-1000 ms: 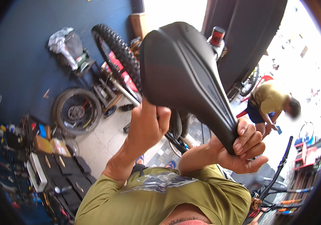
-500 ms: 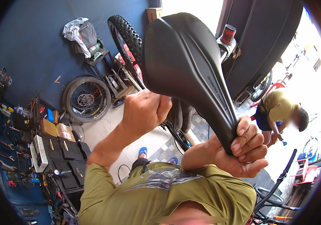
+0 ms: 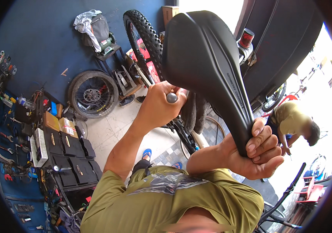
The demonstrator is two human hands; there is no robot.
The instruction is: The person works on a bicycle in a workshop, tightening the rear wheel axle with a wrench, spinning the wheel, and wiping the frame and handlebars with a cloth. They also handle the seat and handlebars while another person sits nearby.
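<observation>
A black bicycle saddle (image 3: 208, 58) fills the upper middle, its narrow nose pointing down to the right. My right hand (image 3: 257, 151) is closed round that nose, fingers curled over its edge. Beside the saddle's wide rear part, my left hand (image 3: 162, 103) makes a fist round a handle with a rounded grey end (image 3: 172, 98). The rest of this handle is hidden in the fist and by the saddle. Behind the saddle hang dark grey fabric pieces (image 3: 195, 112) above part of a bike frame (image 3: 185, 138).
A knobby tyre (image 3: 144, 42) stands upright at the back, and a loose wheel (image 3: 93, 94) leans on the blue wall. Tools hang at the left near a black case-topped bench (image 3: 75, 163). Another person (image 3: 292, 120) bends over at the right. A red-topped lamp (image 3: 246, 39) stands behind the saddle.
My left fist has turned, bringing the handle's rounded grey end into sight. Saddle and both hands have shifted slightly right in the picture, while the background has shifted too.
</observation>
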